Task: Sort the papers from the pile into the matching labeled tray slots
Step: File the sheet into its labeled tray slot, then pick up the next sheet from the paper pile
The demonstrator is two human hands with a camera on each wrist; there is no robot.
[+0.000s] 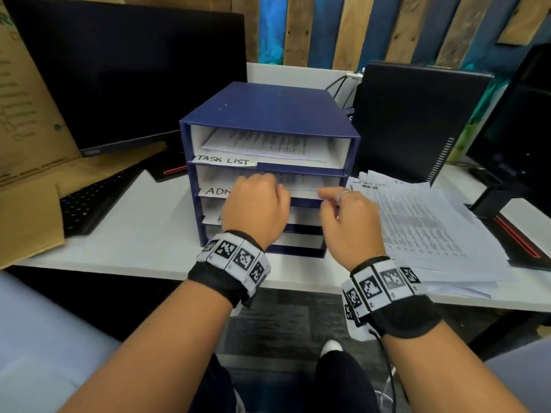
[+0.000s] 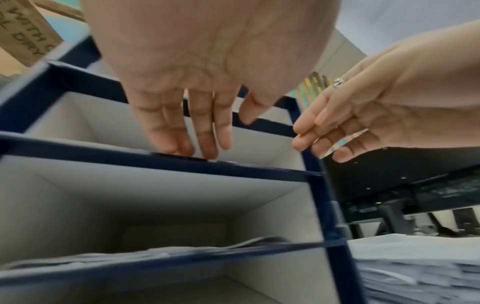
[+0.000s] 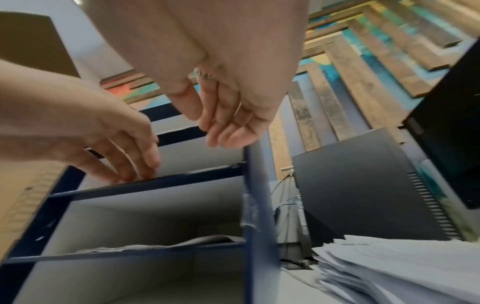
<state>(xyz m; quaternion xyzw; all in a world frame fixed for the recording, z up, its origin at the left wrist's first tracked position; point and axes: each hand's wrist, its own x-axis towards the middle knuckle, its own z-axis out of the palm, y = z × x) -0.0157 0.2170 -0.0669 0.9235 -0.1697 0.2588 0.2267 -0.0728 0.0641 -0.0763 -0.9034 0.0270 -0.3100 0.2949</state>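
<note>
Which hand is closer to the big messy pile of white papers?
Right. The right hand hovers beside the messy pile of white papers, at its left edge. The left hand is farther away, at the blue tray's front.

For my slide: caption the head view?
Both hands at the blue tray's second slot, paper pile waiting.

Dark monitor (image 1: 128, 70) behind keyboard (image 1: 95, 198); cardboard box (image 1: 26, 144) at left; black computer tower (image 1: 417, 117) at right.

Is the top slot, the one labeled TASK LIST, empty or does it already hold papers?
It holds papers: printed sheets lie flat inside the top slot, above the TASK LIST label.
</note>
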